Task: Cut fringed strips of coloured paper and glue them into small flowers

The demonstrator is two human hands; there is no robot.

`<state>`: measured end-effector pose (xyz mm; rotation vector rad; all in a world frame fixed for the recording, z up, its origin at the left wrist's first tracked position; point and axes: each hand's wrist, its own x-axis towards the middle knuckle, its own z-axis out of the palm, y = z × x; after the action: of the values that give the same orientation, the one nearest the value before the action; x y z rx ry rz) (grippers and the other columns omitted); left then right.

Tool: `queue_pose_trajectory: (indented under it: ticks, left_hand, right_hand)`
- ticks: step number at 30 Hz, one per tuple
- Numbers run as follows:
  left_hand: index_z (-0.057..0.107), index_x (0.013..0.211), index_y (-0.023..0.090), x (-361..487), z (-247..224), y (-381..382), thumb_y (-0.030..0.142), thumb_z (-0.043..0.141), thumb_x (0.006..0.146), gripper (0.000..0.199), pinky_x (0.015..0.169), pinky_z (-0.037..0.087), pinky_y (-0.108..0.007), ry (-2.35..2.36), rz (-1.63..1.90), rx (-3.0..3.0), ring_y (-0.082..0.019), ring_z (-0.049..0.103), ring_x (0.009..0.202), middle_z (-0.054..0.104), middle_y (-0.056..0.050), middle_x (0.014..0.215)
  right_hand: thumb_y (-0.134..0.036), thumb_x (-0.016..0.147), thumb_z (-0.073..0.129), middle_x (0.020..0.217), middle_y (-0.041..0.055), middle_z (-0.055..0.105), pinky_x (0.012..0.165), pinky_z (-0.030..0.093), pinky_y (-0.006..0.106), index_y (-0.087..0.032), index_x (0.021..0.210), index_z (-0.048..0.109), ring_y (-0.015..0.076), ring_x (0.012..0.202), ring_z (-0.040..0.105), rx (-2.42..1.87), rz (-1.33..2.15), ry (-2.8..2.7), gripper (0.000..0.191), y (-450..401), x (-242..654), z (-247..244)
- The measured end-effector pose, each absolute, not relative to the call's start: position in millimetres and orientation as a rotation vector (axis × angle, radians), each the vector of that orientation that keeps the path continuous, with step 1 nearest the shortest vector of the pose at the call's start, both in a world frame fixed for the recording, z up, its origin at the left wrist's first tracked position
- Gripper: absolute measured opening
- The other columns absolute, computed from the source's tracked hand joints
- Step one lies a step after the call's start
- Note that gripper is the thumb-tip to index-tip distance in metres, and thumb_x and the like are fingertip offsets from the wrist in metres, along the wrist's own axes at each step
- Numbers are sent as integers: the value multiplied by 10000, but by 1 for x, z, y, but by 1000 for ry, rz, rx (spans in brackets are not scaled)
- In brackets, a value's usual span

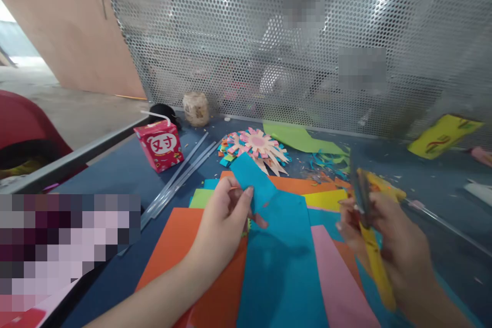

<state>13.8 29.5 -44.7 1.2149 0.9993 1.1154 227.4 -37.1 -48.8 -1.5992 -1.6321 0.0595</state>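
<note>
My left hand [234, 205] pinches a small piece of blue paper [251, 171] between thumb and fingers, above the sheets in front of me. A large blue sheet [280, 277] lies beneath it, with an orange sheet [172, 246] at its left and a pink strip [338, 271] at its right. My right hand [400, 236] grips a pair of scissors [371, 251] with yellow handles, the dark blades pointing up and away; motion blurs them. Past the sheets rests a layered paper flower [255, 143] with fringed petals.
A red drink carton [160, 146] with a straw stands at the left beside clear plastic sticks [180, 179]. A jar [196, 108] sits by the perforated metal screen [230, 25]. Green paper [295, 136], blue shreds [330, 163] and a yellow packet [442, 136] lie along the back.
</note>
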Motion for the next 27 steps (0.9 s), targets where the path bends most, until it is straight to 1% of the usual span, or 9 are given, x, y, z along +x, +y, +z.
queue_pose_trajectory:
  ticks: [2, 4, 7, 10, 14, 17, 20, 24, 27]
  left_hand:
    - [294, 696, 228, 15, -45, 28, 300, 517, 834, 271, 359, 323, -167, 944, 1169, 1153, -155, 634, 425, 417, 126, 436]
    - [282, 699, 227, 15, -45, 26, 270, 527, 824, 278, 367, 339, -170, 904, 1197, 1097, -160, 644, 426, 392, 141, 468]
    - [296, 708, 220, 13, -41, 22, 246, 539, 814, 267, 365, 344, -168, 868, 1227, 1042, -161, 656, 436, 368, 144, 527]
    - [283, 686, 215, 12, -38, 20, 231, 528, 829, 284, 376, 350, -164, 835, 1260, 1043, -152, 658, 437, 364, 140, 535]
    - [278, 688, 215, 12, -36, 16, 206, 505, 858, 284, 389, 356, -162, 773, 1277, 1090, -145, 659, 443, 394, 132, 523]
    - [300, 720, 219, 12, -36, 12, 212, 508, 869, 256, 394, 385, -170, 752, 1277, 1097, -148, 657, 437, 406, 130, 516]
    - [308, 734, 219, 11, -36, 11, 226, 516, 880, 255, 410, 402, -167, 751, 1265, 1120, -142, 660, 446, 434, 126, 504]
    - [303, 751, 224, 9, -37, 10, 260, 510, 895, 254, 419, 380, -168, 733, 1224, 1135, -144, 662, 452, 434, 128, 469]
    - [294, 751, 226, 9, -37, 11, 274, 504, 900, 262, 422, 361, -173, 747, 1225, 1148, -136, 650, 437, 469, 122, 450]
  right_hand:
    - [-398, 778, 600, 621, -38, 523, 423, 408, 225, -261, 823, 451, 129, 483, 487, -1644, 111, -1648, 208, -38, 222, -47]
    - [-435, 780, 584, 616, -44, 519, 439, 417, 223, -261, 799, 453, 130, 493, 499, -1734, 221, -1617, 218, -39, 215, -45]
    - [-506, 746, 582, 636, -41, 542, 492, 439, 240, -262, 786, 448, 151, 558, 544, -1854, 381, -1588, 281, -41, 206, -45]
    - [-568, 727, 566, 687, -22, 571, 520, 442, 259, -263, 803, 459, 174, 616, 570, -1912, 444, -1592, 332, -43, 202, -46]
    - [-524, 718, 574, 645, -34, 524, 522, 432, 243, -259, 750, 460, 151, 571, 522, -1886, 388, -1596, 290, -46, 201, -44]
    - [-489, 737, 571, 612, -42, 495, 507, 415, 227, -253, 706, 458, 135, 547, 479, -1828, 395, -1607, 263, -47, 200, -44]
    - [-489, 756, 588, 623, -41, 497, 486, 405, 219, -250, 736, 478, 127, 541, 469, -1742, 531, -1589, 265, -46, 202, -50]
    - [-493, 819, 521, 587, -36, 492, 440, 409, 217, -251, 773, 497, 127, 494, 460, -1604, 828, -1585, 247, -45, 213, -60]
    - [-480, 839, 514, 617, -15, 554, 448, 450, 225, -251, 801, 532, 134, 492, 508, -1551, 892, -1768, 233, -42, 224, -63]
